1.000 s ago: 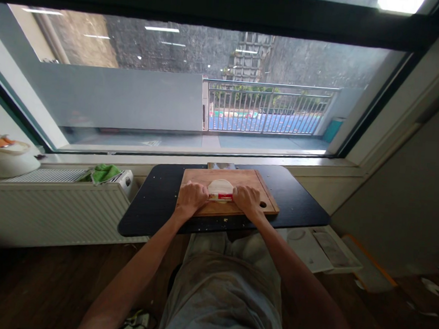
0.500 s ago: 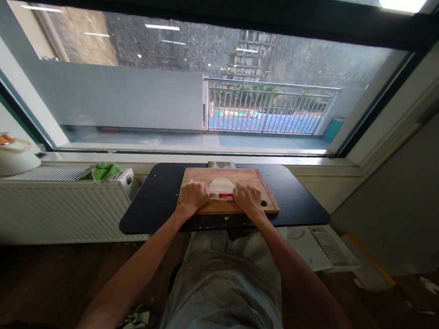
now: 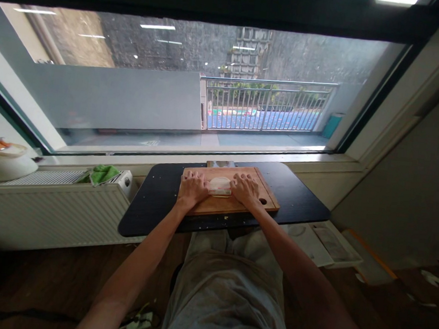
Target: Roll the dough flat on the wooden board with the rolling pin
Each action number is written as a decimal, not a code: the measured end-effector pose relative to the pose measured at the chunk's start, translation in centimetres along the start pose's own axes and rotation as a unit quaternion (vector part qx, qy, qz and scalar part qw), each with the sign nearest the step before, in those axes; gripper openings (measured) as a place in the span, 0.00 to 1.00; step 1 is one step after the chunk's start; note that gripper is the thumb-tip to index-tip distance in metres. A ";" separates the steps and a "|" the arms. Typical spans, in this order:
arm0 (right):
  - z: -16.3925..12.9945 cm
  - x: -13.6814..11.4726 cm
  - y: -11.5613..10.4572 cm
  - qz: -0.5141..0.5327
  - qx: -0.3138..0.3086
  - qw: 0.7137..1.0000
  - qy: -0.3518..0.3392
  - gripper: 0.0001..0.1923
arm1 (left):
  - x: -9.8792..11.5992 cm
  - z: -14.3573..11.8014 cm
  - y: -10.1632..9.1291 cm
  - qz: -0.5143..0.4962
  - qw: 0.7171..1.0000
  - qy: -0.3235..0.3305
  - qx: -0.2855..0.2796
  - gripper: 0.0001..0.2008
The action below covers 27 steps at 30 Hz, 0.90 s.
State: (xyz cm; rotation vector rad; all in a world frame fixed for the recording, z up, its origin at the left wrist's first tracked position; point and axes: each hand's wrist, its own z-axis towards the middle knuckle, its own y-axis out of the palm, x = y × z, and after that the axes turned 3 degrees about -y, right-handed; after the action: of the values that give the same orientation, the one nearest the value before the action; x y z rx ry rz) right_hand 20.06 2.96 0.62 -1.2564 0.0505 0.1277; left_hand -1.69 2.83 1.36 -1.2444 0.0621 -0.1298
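Note:
A light rolling pin (image 3: 220,191) with a printed label lies crosswise on a flat round of pale dough (image 3: 220,181). Over its left end my left hand (image 3: 194,187) is curled, pressing down. My right hand (image 3: 245,189) covers the opposite end, fingers bent forward over it. Both ends of the pin are hidden under the hands. Dough shows beyond the pin, with a thin edge on the near side. Beneath everything is a wooden cutting board (image 3: 211,207) with a dark hole near its right corner.
The board rests on a black table (image 3: 153,195) scattered with small crumbs. Behind the board is a small object (image 3: 220,164) I cannot make out. To the left stand a radiator (image 3: 58,213) with a green cloth (image 3: 100,174) and a white pot (image 3: 7,162). A window spans the far side.
The rolling pin has turned: its red label patch has rolled out of sight and a paler part shows. Both hands have shifted slightly forward with it.

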 end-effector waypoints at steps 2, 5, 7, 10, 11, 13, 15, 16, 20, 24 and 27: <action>0.6 -0.1 0.1 0.004 -0.002 1.000 0.001 0.22 | 0.0 0.5 0.1 0.001 1.000 -0.001 -0.004 0.21; 1.4 -0.2 0.0 0.019 -0.004 1.000 0.004 0.24 | 0.0 1.3 0.1 -0.004 1.000 -0.009 -0.011 0.21; 1.7 -0.3 -0.2 0.032 -0.006 0.999 0.013 0.25 | 0.0 1.8 0.0 -0.010 1.000 -0.014 -0.014 0.21; 1.9 -0.5 -0.6 0.044 -0.004 0.999 0.022 0.26 | 0.0 2.4 -0.2 -0.015 1.000 -0.018 -0.020 0.21; 2.0 -0.6 -0.7 0.045 -0.002 0.999 0.024 0.26 | 0.0 2.5 -0.2 -0.015 0.999 -0.020 -0.022 0.21; 2.1 -0.7 -0.8 0.045 0.001 0.999 0.029 0.25 | 0.0 2.7 -0.2 -0.014 0.999 -0.020 -0.022 0.21; 2.3 -0.7 -0.7 0.044 0.001 0.999 0.024 0.24 | -0.1 2.9 -0.1 -0.010 1.000 -0.012 -0.020 0.21; 2.4 -0.7 -0.6 0.043 0.002 0.999 0.016 0.24 | -0.1 3.0 -0.1 -0.007 1.000 -0.005 -0.019 0.22; 3.1 -0.4 0.0 0.040 -0.005 0.999 -0.004 0.25 | -0.1 3.4 0.1 0.006 1.000 0.011 -0.020 0.21; 3.8 -0.4 0.5 0.037 -0.006 0.999 0.002 0.24 | -0.1 3.9 0.0 0.011 1.000 0.012 -0.023 0.21; 4.2 -0.4 0.6 0.034 -0.002 0.999 -0.001 0.24 | -0.1 4.3 0.1 0.014 0.999 0.006 -0.029 0.22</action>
State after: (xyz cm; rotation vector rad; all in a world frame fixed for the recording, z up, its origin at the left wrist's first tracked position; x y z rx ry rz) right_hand 19.45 7.11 1.42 -1.2588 0.0910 0.1872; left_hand -1.30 6.89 2.66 -1.3008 0.0946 -0.1131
